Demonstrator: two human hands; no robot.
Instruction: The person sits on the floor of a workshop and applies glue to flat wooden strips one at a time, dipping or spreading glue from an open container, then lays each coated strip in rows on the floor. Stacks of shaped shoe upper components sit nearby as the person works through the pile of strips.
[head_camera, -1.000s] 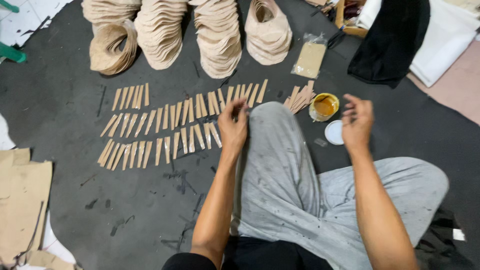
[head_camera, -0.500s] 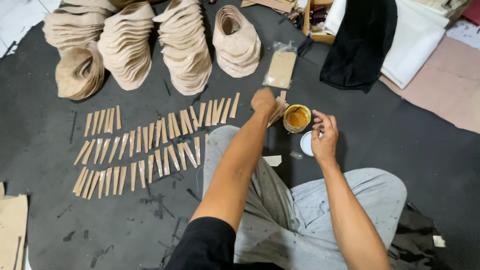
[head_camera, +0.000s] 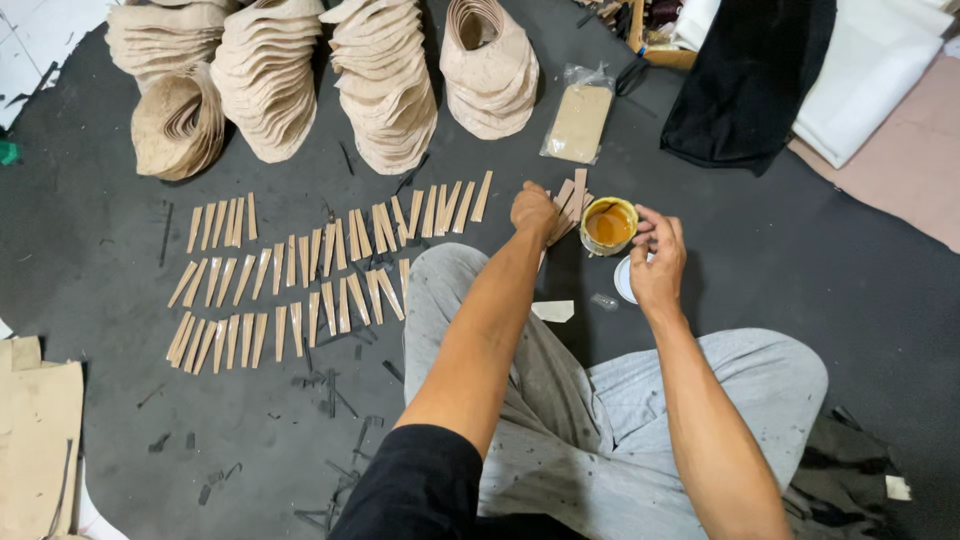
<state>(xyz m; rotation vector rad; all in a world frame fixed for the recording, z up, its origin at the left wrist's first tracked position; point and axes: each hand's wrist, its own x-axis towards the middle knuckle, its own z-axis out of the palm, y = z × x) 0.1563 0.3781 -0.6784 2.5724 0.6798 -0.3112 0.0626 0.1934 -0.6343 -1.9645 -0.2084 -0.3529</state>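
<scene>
Head view: left hand (head_camera: 534, 211) w/ grip closed on tan strips (head_camera: 570, 200) beside glue tin (head_camera: 608, 225), mid dark floor mat (head_camera: 120, 420); right hand (head_camera: 658, 258) touching tin, fingers loosely curled, holding nothing.

Materials on the floor
Matt tan strips (head_camera: 300, 280) are lying on rough dark matting (head_camera: 120, 420); glossy amber glue is shining in a small tin (head_camera: 608, 226).

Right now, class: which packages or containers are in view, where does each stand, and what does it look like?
Clear plastic bag: flat, tan contents, on the dark floor beyond the hands.
Small round tin: open, amber glue inside, between left hand and right hand.
White lid: beside the tin.
</scene>
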